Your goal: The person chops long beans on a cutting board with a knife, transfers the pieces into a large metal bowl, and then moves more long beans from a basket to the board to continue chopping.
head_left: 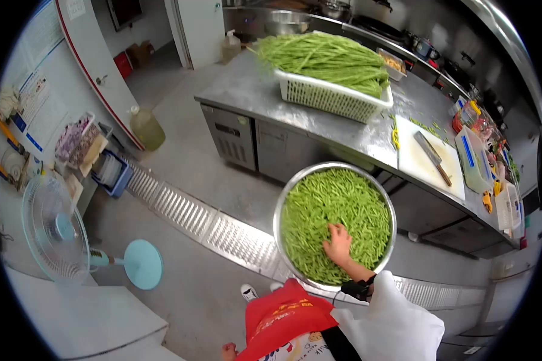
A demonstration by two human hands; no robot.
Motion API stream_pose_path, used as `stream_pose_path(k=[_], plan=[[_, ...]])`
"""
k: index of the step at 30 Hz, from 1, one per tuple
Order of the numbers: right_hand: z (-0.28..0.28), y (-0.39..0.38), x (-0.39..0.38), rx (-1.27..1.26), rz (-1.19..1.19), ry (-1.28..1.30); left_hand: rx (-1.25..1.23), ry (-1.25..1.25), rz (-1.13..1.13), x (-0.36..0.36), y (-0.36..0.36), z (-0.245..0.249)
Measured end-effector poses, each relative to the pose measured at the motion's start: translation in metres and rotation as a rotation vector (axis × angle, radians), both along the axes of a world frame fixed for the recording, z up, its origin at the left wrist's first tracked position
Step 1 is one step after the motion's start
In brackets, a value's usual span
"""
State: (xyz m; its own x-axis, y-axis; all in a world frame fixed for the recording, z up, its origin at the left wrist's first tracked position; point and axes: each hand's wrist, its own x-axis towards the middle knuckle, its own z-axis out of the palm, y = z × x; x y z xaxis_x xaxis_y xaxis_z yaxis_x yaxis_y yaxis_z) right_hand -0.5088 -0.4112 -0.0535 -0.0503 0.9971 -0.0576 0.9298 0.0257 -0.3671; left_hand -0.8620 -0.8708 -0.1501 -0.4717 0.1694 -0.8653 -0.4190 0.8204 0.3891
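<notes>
A large round metal basin (279, 218) is heaped with cut green beans (325, 204). My right hand (339, 245) reaches down onto the pile, right of its middle, thumb apart from the bent fingers and beans showing between them. A dark band circles that wrist below a white sleeve. Down at the frame's bottom edge, beside my red apron (286, 322), a small part of my left hand (229, 351) shows with its fingers curled. It hangs well away from the basin.
Behind the basin is a steel counter (235, 90) with long green beans (325, 60) in a white basket (331, 99). A knife (430, 153) lies on a white cutting board (409, 135). A fan (63, 227) stands left; a drain grate (235, 237) crosses the floor.
</notes>
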Motion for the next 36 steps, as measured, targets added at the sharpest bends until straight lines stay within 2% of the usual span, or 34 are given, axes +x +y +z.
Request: stream_pose_path(k=[2,5,9,10,14,17,18,19,20,22,23,24,25,28,31,32,35,36], plan=[[-0.004,0.024,-0.001,-0.012,-0.135,0.003,-0.018,-0.022,-0.07,-0.04,0.027,-0.003],[-0.032,0.051,-0.002,-0.246,-0.139,-0.048,-0.017,-0.035,-0.195,-0.103,0.068,-0.01],[0.028,0.084,-0.042,-0.589,-0.247,-0.189,-0.01,-0.02,-0.415,-0.19,0.132,-0.013],[0.041,0.089,-0.051,-0.567,-0.252,-0.261,-0.006,-0.007,-0.487,-0.211,0.152,-0.013],[0.047,0.11,-0.056,-0.364,-0.284,-0.059,0.096,0.123,-0.688,-0.285,0.233,-0.013],[0.035,0.138,-0.05,-0.349,-0.245,-0.009,0.508,0.252,-0.457,-0.32,0.348,-0.044],[0.033,0.149,-0.048,-0.237,-0.259,0.044,0.61,0.347,-0.53,-0.324,0.387,-0.04],[0.029,0.163,-0.045,-0.181,-0.325,0.127,0.712,0.444,-0.6,-0.327,0.432,-0.036],[0.037,0.175,-0.044,-0.125,-0.389,0.211,0.814,0.542,-0.667,-0.316,0.479,-0.002],[0.032,0.212,-0.04,0.035,-0.449,0.343,0.675,0.418,-0.799,-0.291,0.554,0.048],[0.032,0.269,-0.044,0.025,-0.532,0.537,0.634,0.386,-0.87,-0.282,0.636,0.067],[0.033,0.29,-0.048,-0.015,-0.604,0.718,0.752,0.346,-0.884,-0.272,0.673,0.069],[0.033,0.303,-0.046,-0.07,-0.675,0.894,0.855,0.294,-0.899,-0.262,0.7,0.067],[0.086,0.356,-0.08,-0.112,-0.617,1.114,0.772,0.176,-0.998,-0.212,0.774,0.135],[0.114,0.39,-0.1,-0.151,-0.589,1.254,1.033,0.088,-1.207,-0.189,0.842,0.136],[0.123,0.4,-0.106,-0.139,-0.584,1.29,0.987,0.013,-1.302,-0.177,0.865,0.155],[0.127,0.43,-0.106,-0.046,-0.611,1.377,0.993,-0.311,-1.256,-0.141,0.935,0.167],[0.13,0.44,-0.107,0.033,-0.638,1.45,1.053,-0.285,-1.364,-0.124,0.96,0.187]])
